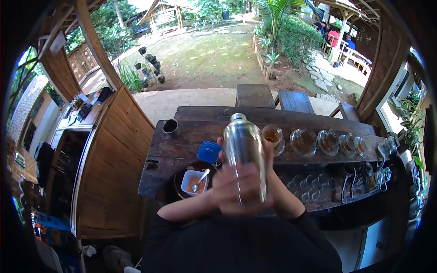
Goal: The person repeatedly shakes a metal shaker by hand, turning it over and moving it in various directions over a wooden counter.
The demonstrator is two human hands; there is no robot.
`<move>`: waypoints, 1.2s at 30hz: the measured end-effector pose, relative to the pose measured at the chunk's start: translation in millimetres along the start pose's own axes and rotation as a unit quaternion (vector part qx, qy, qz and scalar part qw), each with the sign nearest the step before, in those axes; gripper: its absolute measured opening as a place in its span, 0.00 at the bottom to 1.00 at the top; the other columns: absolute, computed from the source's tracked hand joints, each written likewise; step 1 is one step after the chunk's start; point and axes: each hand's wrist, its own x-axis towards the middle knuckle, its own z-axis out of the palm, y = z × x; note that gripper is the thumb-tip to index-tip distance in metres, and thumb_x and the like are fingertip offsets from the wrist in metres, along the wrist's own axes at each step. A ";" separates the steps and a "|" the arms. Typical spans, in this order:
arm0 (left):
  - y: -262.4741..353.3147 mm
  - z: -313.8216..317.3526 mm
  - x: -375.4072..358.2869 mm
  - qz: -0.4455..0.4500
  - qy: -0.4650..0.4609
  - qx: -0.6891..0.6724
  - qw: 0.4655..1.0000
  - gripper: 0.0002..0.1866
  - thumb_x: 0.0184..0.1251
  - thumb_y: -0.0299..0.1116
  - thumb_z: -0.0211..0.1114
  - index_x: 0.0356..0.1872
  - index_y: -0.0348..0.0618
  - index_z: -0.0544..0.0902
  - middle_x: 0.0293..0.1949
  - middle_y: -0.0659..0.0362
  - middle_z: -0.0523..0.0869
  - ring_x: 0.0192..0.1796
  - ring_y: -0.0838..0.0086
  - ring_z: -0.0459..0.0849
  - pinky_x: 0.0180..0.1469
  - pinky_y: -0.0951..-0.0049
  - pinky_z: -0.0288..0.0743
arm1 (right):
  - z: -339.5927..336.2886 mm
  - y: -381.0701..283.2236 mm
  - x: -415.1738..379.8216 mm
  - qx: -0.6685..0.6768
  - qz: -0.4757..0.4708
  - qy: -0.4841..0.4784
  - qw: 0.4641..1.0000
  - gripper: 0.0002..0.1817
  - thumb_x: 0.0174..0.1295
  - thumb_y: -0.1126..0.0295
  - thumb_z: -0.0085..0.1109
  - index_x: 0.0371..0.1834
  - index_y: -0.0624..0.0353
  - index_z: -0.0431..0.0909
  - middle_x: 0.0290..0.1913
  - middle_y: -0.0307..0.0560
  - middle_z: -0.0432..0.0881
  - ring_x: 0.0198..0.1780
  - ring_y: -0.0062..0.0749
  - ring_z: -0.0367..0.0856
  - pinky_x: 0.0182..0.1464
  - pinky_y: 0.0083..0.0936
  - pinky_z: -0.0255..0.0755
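A shiny steel cocktail shaker (243, 148) is held upright in front of my chest, above the dark wooden counter (182, 145). Both hands wrap its lower half. My left hand (230, 186) grips the left side and bottom, blurred by motion. My right hand (268, 182) clasps the right side, its fingers overlapping the left hand's. Just left of the shaker lies a blue lid (209, 151). Below the lid stands a white square tub (194, 182) with orange-brown powder and a spoon in it.
A row of glass cups (314, 142) with brownish liquid lines the counter to the right. Several empty upturned glasses (314, 186) sit on a lower shelf. A dark mug (170, 127) stands at the counter's left end. A wooden cabinet (109, 173) flanks the left.
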 end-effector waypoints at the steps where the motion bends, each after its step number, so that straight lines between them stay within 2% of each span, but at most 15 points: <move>1: -2.9 1.2 -0.1 0.002 0.001 0.002 1.000 0.25 0.43 0.37 0.77 0.47 0.52 0.81 0.54 0.50 0.75 0.53 0.60 0.79 0.53 0.62 0.75 | 9.4 0.6 -2.4 -0.004 0.002 -0.080 0.997 0.49 0.49 0.43 0.63 0.69 0.64 0.58 0.63 0.63 0.67 0.57 0.56 0.75 0.57 0.46 0.74; 5: -2.2 11.3 -0.5 0.203 0.108 0.081 0.970 0.26 0.48 0.41 0.74 0.51 0.60 0.78 0.47 0.58 0.80 0.50 0.67 0.80 0.50 0.65 0.77 | 15.1 -3.9 0.3 -0.010 -0.029 -0.145 0.989 0.50 0.48 0.45 0.66 0.68 0.66 0.58 0.64 0.65 0.66 0.57 0.57 0.76 0.54 0.48 0.76; 7: -14.4 0.5 -1.4 -0.103 -0.029 0.059 0.993 0.24 0.49 0.43 0.74 0.48 0.52 0.79 0.46 0.51 0.79 0.50 0.61 0.80 0.51 0.59 0.77 | -8.3 -10.5 5.5 0.001 -0.014 0.064 0.998 0.44 0.57 0.41 0.52 0.67 0.66 0.60 0.61 0.63 0.69 0.59 0.53 0.75 0.56 0.47 0.75; 9: -16.1 -1.9 -8.0 -0.142 -0.043 0.088 0.985 0.29 0.54 0.47 0.69 0.52 0.39 0.75 0.49 0.49 0.78 0.55 0.56 0.78 0.52 0.53 0.75 | -17.2 -6.3 4.4 0.029 -0.010 0.132 0.991 0.42 0.62 0.39 0.47 0.67 0.65 0.60 0.62 0.63 0.69 0.60 0.50 0.74 0.59 0.46 0.74; 14: -17.4 -7.4 12.9 0.029 -0.005 0.096 0.995 0.29 0.60 0.46 0.64 0.58 0.36 0.73 0.51 0.51 0.79 0.55 0.61 0.80 0.55 0.60 0.75 | 43.2 1.5 5.3 -0.007 -0.027 -0.264 0.964 0.56 0.40 0.48 0.75 0.69 0.66 0.54 0.62 0.68 0.66 0.59 0.59 0.74 0.54 0.51 0.75; 16: -9.3 -8.8 25.0 0.097 0.054 0.072 0.991 0.28 0.62 0.44 0.62 0.59 0.38 0.73 0.51 0.53 0.80 0.53 0.64 0.82 0.54 0.65 0.76 | 31.9 -4.4 7.7 0.024 -0.011 -0.219 0.975 0.57 0.39 0.49 0.76 0.69 0.66 0.54 0.62 0.67 0.65 0.58 0.57 0.74 0.54 0.47 0.76; 17: -4.5 -7.7 26.6 0.130 0.083 0.058 0.986 0.27 0.63 0.44 0.62 0.60 0.38 0.74 0.50 0.54 0.81 0.52 0.65 0.83 0.54 0.67 0.77 | 27.3 -8.9 -1.6 0.053 0.017 -0.046 0.997 0.58 0.39 0.50 0.76 0.70 0.65 0.52 0.64 0.65 0.63 0.59 0.54 0.74 0.56 0.46 0.75; 21: -19.3 0.1 -0.3 -0.172 -0.029 0.111 0.978 0.25 0.46 0.45 0.77 0.45 0.49 0.82 0.49 0.51 0.77 0.51 0.59 0.80 0.53 0.57 0.75 | -13.7 1.8 -6.4 -0.352 -0.122 0.147 0.916 0.42 0.61 0.38 0.45 0.69 0.62 0.57 0.62 0.61 0.70 0.59 0.49 0.73 0.63 0.37 0.69; 22: -1.4 -5.5 -1.1 -0.154 -0.116 0.192 0.962 0.24 0.45 0.43 0.78 0.45 0.52 0.82 0.49 0.53 0.78 0.51 0.60 0.80 0.54 0.57 0.75 | -17.5 -1.8 -1.7 0.015 0.001 0.146 0.989 0.45 0.58 0.38 0.50 0.69 0.63 0.56 0.63 0.62 0.68 0.60 0.52 0.72 0.62 0.44 0.71; 25: 14.5 18.4 0.3 0.204 0.235 0.089 0.946 0.22 0.43 0.37 0.79 0.42 0.68 0.82 0.40 0.71 0.79 0.41 0.78 0.82 0.47 0.70 0.76 | 31.7 -4.4 -3.6 -0.012 0.003 -0.169 0.986 0.54 0.44 0.50 0.73 0.72 0.63 0.54 0.68 0.64 0.62 0.62 0.59 0.71 0.60 0.55 0.70; 28: 7.9 7.6 11.5 0.225 0.160 0.069 0.959 0.17 0.53 0.32 0.67 0.48 0.57 0.82 0.47 0.65 0.81 0.52 0.76 0.82 0.56 0.67 0.75 | 30.8 -2.4 -3.5 0.013 -0.005 -0.175 0.984 0.54 0.44 0.49 0.72 0.70 0.66 0.55 0.66 0.64 0.64 0.60 0.59 0.73 0.56 0.52 0.74; 30: 7.5 -1.9 -12.2 -0.140 -0.181 0.076 0.970 0.23 0.40 0.41 0.80 0.39 0.48 0.82 0.41 0.61 0.82 0.47 0.72 0.82 0.47 0.67 0.78 | -3.4 -5.1 -1.7 0.004 -0.004 0.005 1.000 0.45 0.56 0.39 0.55 0.66 0.67 0.61 0.60 0.62 0.70 0.56 0.50 0.77 0.55 0.45 0.77; 32: -40.6 11.2 -10.8 -0.185 0.019 -0.017 0.982 0.22 0.43 0.44 0.80 0.40 0.47 0.84 0.46 0.52 0.81 0.53 0.57 0.81 0.52 0.59 0.79 | 20.9 3.8 -19.8 -0.246 -0.111 0.301 0.914 0.43 0.59 0.38 0.50 0.65 0.66 0.63 0.59 0.59 0.72 0.56 0.47 0.77 0.56 0.46 0.76; 34: -16.1 6.8 -12.6 -0.156 0.004 0.016 0.988 0.21 0.44 0.43 0.80 0.40 0.52 0.84 0.48 0.54 0.80 0.53 0.56 0.81 0.53 0.58 0.78 | 4.6 0.7 -23.5 -0.246 -0.081 0.279 0.925 0.40 0.61 0.40 0.49 0.65 0.64 0.64 0.59 0.56 0.73 0.59 0.46 0.76 0.59 0.47 0.73; 36: 15.2 -1.2 -7.3 -0.019 -0.012 0.011 1.000 0.21 0.48 0.45 0.78 0.45 0.59 0.82 0.51 0.56 0.79 0.54 0.59 0.81 0.57 0.55 0.76 | 1.0 3.7 -28.2 0.047 0.005 0.075 0.996 0.50 0.50 0.46 0.66 0.71 0.60 0.53 0.68 0.60 0.60 0.60 0.55 0.73 0.59 0.51 0.73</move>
